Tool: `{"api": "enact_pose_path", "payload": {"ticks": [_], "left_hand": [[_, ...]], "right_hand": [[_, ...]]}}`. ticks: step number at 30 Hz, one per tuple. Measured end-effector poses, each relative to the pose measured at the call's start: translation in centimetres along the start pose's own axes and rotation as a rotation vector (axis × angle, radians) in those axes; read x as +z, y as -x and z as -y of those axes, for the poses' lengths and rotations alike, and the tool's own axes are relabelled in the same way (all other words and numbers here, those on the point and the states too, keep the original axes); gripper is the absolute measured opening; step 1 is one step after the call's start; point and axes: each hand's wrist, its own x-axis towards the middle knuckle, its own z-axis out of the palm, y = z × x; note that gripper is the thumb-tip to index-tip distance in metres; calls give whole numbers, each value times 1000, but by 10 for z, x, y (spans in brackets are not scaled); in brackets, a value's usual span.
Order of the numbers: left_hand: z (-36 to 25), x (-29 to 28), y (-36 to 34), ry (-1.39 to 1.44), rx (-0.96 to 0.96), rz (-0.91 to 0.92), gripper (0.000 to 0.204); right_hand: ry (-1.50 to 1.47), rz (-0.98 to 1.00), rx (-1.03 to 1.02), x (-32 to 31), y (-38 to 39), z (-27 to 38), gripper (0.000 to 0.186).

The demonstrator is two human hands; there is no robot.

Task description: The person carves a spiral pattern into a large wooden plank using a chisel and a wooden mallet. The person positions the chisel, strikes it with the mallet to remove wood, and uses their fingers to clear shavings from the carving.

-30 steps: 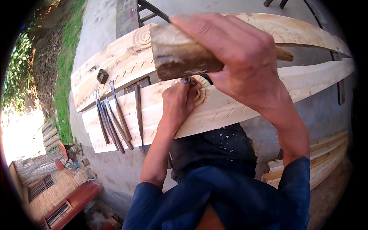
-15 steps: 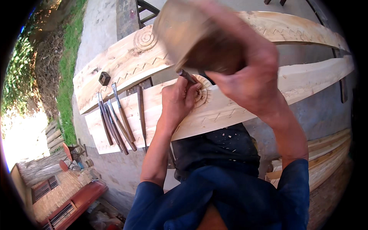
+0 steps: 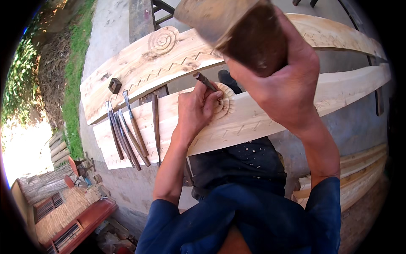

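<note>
My left hand [image 3: 195,106] is closed around a gouge or chisel [image 3: 204,80], its dark round handle end tilted up. The blade end, hidden by my fingers, is at a round carved spiral [image 3: 224,105] on the near pale board [image 3: 258,114]. Above and to the right, my right hand [image 3: 289,86] grips a big brown wooden mallet [image 3: 249,36], raised apart from the handle end. Its grip is mostly hidden behind the head and fingers. Zigzag lines mark the near board.
A second pale board [image 3: 122,70] with a carved spiral lies beyond. On it sits a small dark block [image 3: 114,85] with a hole. Several carving tools [image 3: 136,134] lie left of my left hand, one long tool [image 3: 156,125] closest. Stacked planks [image 3: 359,169] are at lower right.
My right hand has lifted the mallet up and slightly right, away from the chisel's handle end. My left hand with the chisel stays nearly still.
</note>
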Motion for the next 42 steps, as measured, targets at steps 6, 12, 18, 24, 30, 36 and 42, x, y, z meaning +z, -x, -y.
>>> {"api": "enact_pose_path", "payload": {"ticks": [6,12,18,24,30,36,42], "left_hand": [[8,6,9,-152,56,-8,10],[25,18,15,503,-203,-127,12],[27,16,17,383,-142,-119,11],[20,25,19,428,-179,-189,11],[18,29,18,392,-163,-220,14],[21,29,18,447,-167,-227,14],[12,22,21,273,-162,-142,16]], "right_hand": [[844,294,-384,-5,-1,-12,65],[953,205,-231,-36,12,-34,68],[1005,274,125,-67,46,-45,73],[946,229,141,-67,63,-49,73],[950,294,210,-67,74,-51,71],[983,323,212,-64,82,-55,75],[979,315,216,-68,87,-59,76]]}}
